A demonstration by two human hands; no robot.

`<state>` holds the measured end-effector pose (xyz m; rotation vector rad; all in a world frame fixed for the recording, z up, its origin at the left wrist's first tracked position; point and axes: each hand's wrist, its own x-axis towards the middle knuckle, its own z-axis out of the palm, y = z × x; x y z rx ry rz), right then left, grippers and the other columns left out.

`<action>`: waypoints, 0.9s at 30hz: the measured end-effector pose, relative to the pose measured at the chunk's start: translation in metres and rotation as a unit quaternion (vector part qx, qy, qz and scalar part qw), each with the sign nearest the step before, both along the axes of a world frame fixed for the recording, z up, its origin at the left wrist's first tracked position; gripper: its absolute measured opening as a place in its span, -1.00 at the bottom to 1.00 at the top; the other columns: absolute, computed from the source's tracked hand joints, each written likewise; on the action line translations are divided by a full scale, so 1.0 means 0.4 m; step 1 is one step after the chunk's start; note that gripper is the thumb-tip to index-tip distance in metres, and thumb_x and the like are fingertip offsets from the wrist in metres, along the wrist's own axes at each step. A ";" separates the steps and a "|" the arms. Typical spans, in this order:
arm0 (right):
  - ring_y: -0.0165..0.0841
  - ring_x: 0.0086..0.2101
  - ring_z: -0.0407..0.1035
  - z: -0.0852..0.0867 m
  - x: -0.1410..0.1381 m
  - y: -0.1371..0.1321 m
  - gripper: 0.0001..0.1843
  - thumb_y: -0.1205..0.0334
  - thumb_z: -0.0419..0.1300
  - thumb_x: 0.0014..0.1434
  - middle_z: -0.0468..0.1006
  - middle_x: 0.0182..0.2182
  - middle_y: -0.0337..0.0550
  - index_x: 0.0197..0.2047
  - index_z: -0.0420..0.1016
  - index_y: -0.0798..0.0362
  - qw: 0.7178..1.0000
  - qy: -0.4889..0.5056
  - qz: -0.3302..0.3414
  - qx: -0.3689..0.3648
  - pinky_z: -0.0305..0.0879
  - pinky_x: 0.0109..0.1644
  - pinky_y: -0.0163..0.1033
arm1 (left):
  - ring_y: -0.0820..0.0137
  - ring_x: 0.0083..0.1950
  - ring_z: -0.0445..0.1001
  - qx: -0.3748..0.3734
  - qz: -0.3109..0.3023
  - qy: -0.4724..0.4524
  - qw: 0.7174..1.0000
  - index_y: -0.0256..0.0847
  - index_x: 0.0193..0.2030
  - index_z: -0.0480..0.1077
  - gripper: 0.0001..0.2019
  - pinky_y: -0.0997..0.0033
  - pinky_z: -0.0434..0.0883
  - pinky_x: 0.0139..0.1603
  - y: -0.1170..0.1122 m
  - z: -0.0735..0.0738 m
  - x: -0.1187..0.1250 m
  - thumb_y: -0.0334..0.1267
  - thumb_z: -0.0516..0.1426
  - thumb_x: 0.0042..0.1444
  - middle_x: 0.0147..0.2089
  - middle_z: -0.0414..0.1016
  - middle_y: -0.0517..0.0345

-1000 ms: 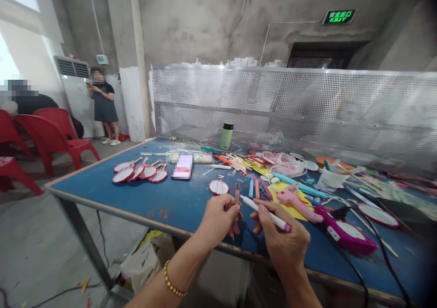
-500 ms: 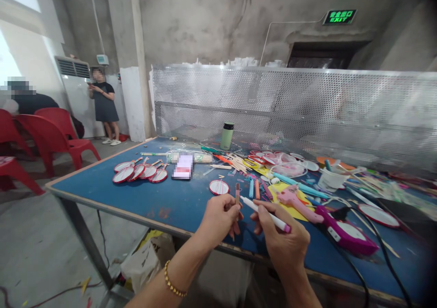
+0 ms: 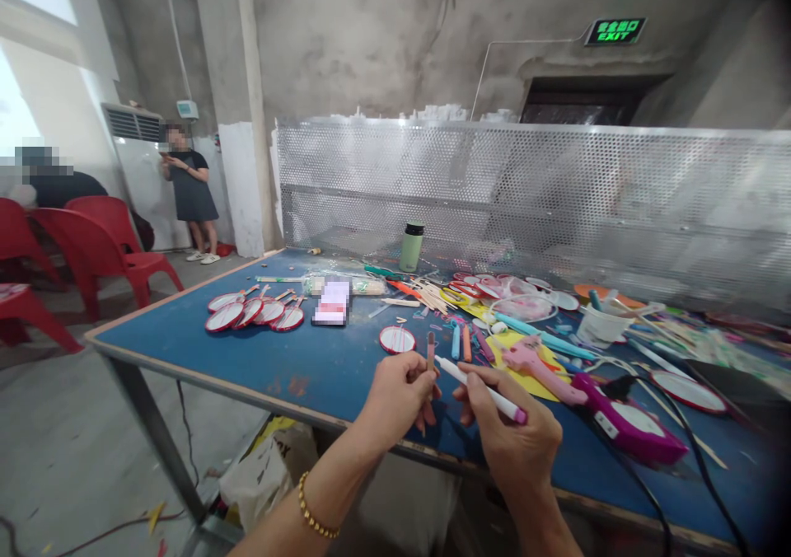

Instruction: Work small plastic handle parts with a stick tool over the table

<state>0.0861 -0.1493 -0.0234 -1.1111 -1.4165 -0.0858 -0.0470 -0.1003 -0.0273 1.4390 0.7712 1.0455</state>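
Note:
My left hand [image 3: 401,392] pinches a small flat wooden stick [image 3: 431,351] upright over the front edge of the blue table [image 3: 346,367]; its upper part is brown. In my right hand [image 3: 516,417] is a white marker [image 3: 482,388] with a pink end, its tip pointing left at the stick. Whether the tip touches the stick I cannot tell. Just beyond my left hand lies a round white disc with a red rim [image 3: 397,339]. Several similar discs with stick handles [image 3: 269,311] overlap at the left, beside a phone [image 3: 332,301].
A pink glue gun [image 3: 544,367] and a purple device [image 3: 636,421] with black cables lie to the right. Markers [image 3: 466,344], wooden sticks [image 3: 432,295], a white cup [image 3: 599,326] and a green bottle [image 3: 411,248] stand or lie farther back. A person [image 3: 189,182] stands far left near red chairs [image 3: 108,240].
Both hands keep nearly the same pose, with the stick and the marker held as before. The view has shifted very slightly.

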 end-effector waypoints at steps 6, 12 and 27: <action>-0.48 -0.70 0.35 0.000 0.001 -0.002 -0.79 0.14 0.17 0.22 0.55 -0.60 -0.29 -0.27 0.59 0.06 1.000 0.001 -0.003 -0.015 0.32 -0.59 -0.40 | 0.52 -0.75 0.25 0.009 0.000 -0.004 1.000 -0.24 -0.47 0.30 -0.86 0.59 0.20 -0.75 0.001 -0.007 0.002 -0.30 0.04 0.08 -0.72 0.31 0.27; -0.47 -0.70 0.35 0.000 -0.001 -0.001 -0.79 0.14 0.18 0.22 0.56 -0.58 -0.27 -0.26 0.59 0.06 1.000 0.008 -0.005 -0.010 0.32 -0.60 -0.39 | 0.51 -0.76 0.25 0.004 0.001 0.001 1.000 -0.23 -0.47 0.30 -0.86 0.57 0.18 -0.75 0.003 -0.011 0.003 -0.29 0.05 0.09 -0.72 0.31 0.27; -0.48 -0.70 0.35 0.003 -0.004 -0.001 -0.82 0.17 0.18 0.21 0.55 -0.59 -0.29 -0.26 0.60 0.05 1.000 0.011 0.007 -0.005 0.31 -0.60 -0.40 | 0.52 -0.74 0.28 0.016 -0.003 -0.013 1.000 -0.25 -0.44 0.31 -0.88 0.58 0.20 -0.77 0.008 -0.022 0.006 -0.29 0.05 0.09 -0.63 0.38 0.23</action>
